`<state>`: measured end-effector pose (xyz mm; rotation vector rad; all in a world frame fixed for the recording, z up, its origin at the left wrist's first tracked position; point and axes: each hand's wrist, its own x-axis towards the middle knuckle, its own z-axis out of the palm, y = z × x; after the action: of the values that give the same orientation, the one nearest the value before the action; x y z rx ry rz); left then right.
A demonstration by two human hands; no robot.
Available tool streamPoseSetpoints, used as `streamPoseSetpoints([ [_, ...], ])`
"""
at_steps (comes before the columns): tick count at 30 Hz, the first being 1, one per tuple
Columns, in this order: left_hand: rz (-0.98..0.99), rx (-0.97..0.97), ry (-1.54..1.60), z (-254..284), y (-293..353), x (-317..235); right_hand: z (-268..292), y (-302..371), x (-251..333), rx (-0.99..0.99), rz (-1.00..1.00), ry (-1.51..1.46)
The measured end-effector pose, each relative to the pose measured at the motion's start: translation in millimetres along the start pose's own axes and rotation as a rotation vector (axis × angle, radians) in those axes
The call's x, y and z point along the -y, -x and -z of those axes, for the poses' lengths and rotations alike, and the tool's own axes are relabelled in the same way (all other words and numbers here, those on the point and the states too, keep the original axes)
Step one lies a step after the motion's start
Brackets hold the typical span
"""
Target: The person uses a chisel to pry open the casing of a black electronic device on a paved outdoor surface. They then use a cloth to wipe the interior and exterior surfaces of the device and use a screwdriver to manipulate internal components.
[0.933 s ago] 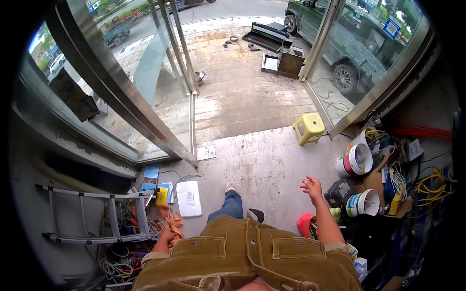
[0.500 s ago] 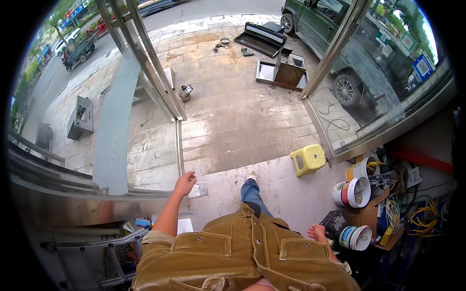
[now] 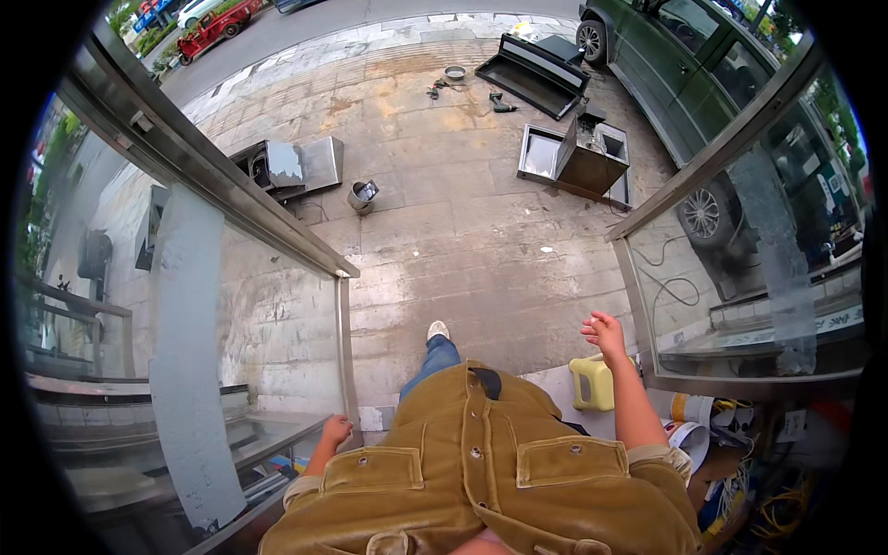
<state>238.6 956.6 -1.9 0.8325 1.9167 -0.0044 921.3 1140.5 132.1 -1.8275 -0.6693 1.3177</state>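
My right hand (image 3: 604, 333) is raised ahead of me above the yellow plastic stool (image 3: 592, 383), touching nothing. Its fingers are loosely bent and apart, and I see nothing in them. Low at my left side, my left hand (image 3: 338, 429) hangs beside the glass door's metal frame, with its fingers curled in and no object visible in them. One shoe (image 3: 438, 330) is stepping out in front, at the doorway.
Outside on the paving lie a black metal case (image 3: 532, 79), a cordless drill (image 3: 501, 104) and an opened metal box (image 3: 587, 162). A small bucket (image 3: 362, 197) and a metal cabinet (image 3: 321, 164) are at the left. A green car (image 3: 684, 79) is parked at the right. Glass panels flank the doorway.
I have walked forward into the doorway; the stool and buckets have slid back to my right. My left hand has swung back and my right hand forward.
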Motion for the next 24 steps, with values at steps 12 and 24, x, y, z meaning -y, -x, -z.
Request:
streamPoseSetpoints([
  [12,-0.419,-0.171,-0.008,119.3,-284.4,-372.6,-20.4,-226.6,-5.6,-0.035,-0.385,0.217],
  [24,-0.152,0.055,-0.092,97.2,-551.2,-568.0,-57.9,-620.0,129.4,-0.151,-0.28,0.057],
])
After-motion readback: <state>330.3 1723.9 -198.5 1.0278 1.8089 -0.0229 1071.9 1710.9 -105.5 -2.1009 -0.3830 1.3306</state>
